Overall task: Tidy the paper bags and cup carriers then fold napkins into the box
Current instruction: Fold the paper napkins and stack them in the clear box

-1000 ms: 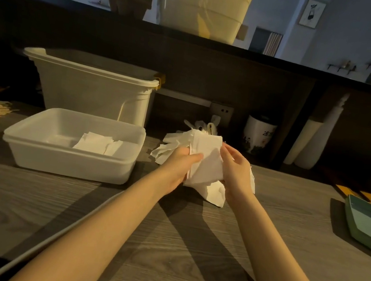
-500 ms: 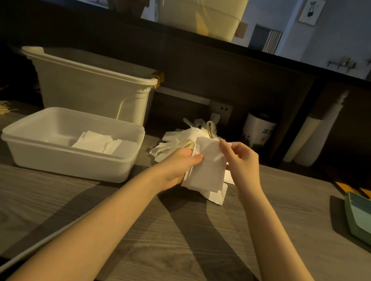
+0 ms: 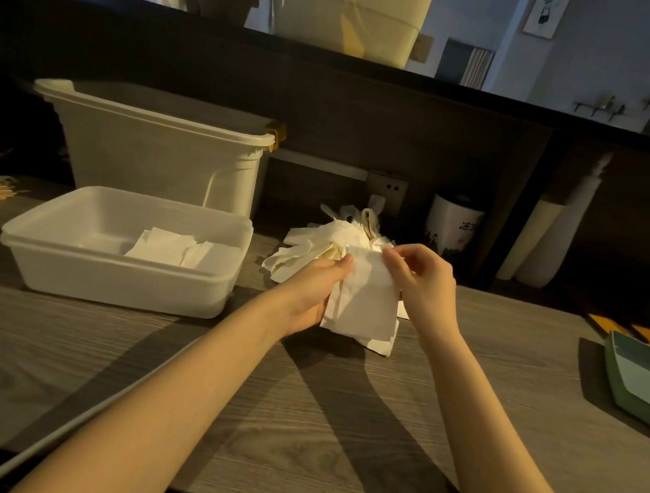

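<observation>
White napkin (image 3: 366, 298) pinched by both hands, left (image 3: 315, 291), right (image 3: 421, 280), right of box (image 3: 117, 288); loose grip risks unfolding.

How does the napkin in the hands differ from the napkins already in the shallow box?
The held napkin hangs upright above the counter, pinched by the left hand and right hand; the boxed napkins lie flat, untouched, inside the shallow box. Both are white paper.

We see white napkins (image 3: 364, 298), a white box (image 3: 118, 280), a grey wood-grain desk (image 3: 292, 409) and a green tray (image 3: 646, 383).
</observation>
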`<control>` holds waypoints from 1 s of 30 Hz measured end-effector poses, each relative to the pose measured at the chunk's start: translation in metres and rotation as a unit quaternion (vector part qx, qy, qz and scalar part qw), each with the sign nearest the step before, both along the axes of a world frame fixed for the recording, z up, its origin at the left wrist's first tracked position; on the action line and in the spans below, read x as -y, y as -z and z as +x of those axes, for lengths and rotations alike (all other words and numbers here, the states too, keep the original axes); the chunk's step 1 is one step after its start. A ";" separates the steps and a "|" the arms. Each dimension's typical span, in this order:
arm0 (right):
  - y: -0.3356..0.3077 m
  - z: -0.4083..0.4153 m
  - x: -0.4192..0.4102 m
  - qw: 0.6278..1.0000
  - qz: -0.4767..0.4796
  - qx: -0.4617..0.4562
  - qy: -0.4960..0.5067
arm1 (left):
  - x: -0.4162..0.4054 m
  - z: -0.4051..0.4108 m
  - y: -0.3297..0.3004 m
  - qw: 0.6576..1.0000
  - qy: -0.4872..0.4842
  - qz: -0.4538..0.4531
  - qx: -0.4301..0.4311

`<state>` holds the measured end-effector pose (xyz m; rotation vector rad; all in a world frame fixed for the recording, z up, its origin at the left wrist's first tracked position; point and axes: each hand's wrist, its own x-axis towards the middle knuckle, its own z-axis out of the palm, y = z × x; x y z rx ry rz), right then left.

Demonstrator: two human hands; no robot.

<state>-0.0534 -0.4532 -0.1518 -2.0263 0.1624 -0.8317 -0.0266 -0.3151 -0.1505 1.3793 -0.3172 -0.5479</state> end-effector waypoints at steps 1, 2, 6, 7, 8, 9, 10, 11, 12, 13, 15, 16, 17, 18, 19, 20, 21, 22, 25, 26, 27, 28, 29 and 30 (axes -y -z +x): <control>0.001 0.001 0.001 1.000 0.002 -0.003 0.002 | 0.000 0.000 0.000 1.000 -0.003 0.002 0.002; 0.002 0.002 0.002 1.000 0.004 -0.003 0.008 | 0.001 0.000 0.001 1.000 -0.005 0.003 0.004; -0.003 0.001 0.004 0.999 0.029 0.035 0.022 | 0.003 0.002 0.003 0.999 -0.036 -0.003 -0.002; -0.005 0.000 0.004 0.997 0.053 0.048 0.008 | 0.003 0.002 0.003 0.999 -0.046 -0.007 -0.009; -0.007 -0.001 0.003 0.995 0.081 0.056 -0.009 | 0.003 0.003 0.003 0.998 -0.053 -0.011 -0.015; -0.009 -0.003 0.001 0.992 0.109 0.060 -0.027 | 0.002 0.004 0.003 0.998 -0.057 -0.016 -0.019; -0.010 -0.004 0.000 0.989 0.131 0.060 -0.041 | 0.002 0.004 0.004 0.998 -0.057 -0.023 -0.023; -0.011 -0.005 0.000 0.987 0.140 0.055 -0.050 | 0.001 0.005 0.004 0.998 -0.054 -0.032 -0.028; -0.011 -0.005 -0.001 0.987 0.141 0.048 -0.056 | 0.000 0.005 0.003 0.997 -0.048 -0.040 -0.036; -0.010 -0.005 -0.002 0.988 0.138 0.038 -0.060 | -0.001 0.005 0.003 0.997 -0.039 -0.043 -0.042; -0.008 -0.005 -0.004 0.990 0.125 0.015 -0.061 | -0.001 0.005 0.002 0.998 -0.024 -0.038 -0.042; -0.007 -0.004 -0.005 0.991 0.116 0.005 -0.058 | -0.001 0.004 0.002 0.998 -0.021 -0.037 -0.035; -0.006 -0.003 -0.006 0.993 0.109 -0.001 -0.053 | 0.000 0.003 0.003 0.999 -0.020 -0.039 -0.025; -0.005 -0.003 -0.006 0.993 0.104 -0.004 -0.048 | 0.000 0.002 0.003 0.999 -0.017 -0.045 -0.020; -0.004 -0.002 -0.007 0.994 0.101 -0.006 -0.042 | 0.001 0.002 0.004 0.998 -0.012 -0.051 -0.017; -0.003 -0.002 -0.007 0.994 0.099 -0.006 -0.035 | 0.002 0.002 0.004 0.998 -0.004 -0.055 -0.018; -0.002 -0.001 -0.007 0.995 0.096 -0.007 -0.027 | 0.002 0.002 0.004 0.998 0.003 -0.055 -0.020; -0.001 -0.001 -0.007 0.995 0.093 -0.007 -0.019 | 0.002 0.002 0.003 0.998 0.011 -0.055 -0.027; 0.003 0.001 -0.008 0.997 0.079 -0.002 -0.003 | 0.002 0.001 0.002 0.999 0.027 -0.028 -0.012; 0.004 0.002 -0.008 0.997 0.073 0.002 0.002 | 0.002 -0.001 0.002 1.000 0.027 -0.012 0.010; 0.006 0.003 -0.008 0.998 0.066 0.006 0.005 | 0.002 -0.002 0.003 0.999 0.023 0.004 0.037; 0.007 0.003 -0.009 0.998 0.061 0.011 0.007 | 0.002 -0.002 0.004 0.998 0.016 0.019 0.063; 0.008 0.003 -0.009 0.998 0.057 0.015 0.006 | 0.003 -0.002 0.005 0.996 0.008 0.033 0.087; 0.008 0.004 -0.009 0.998 0.053 0.017 0.004 | 0.004 -0.001 0.006 0.993 -0.001 0.048 0.109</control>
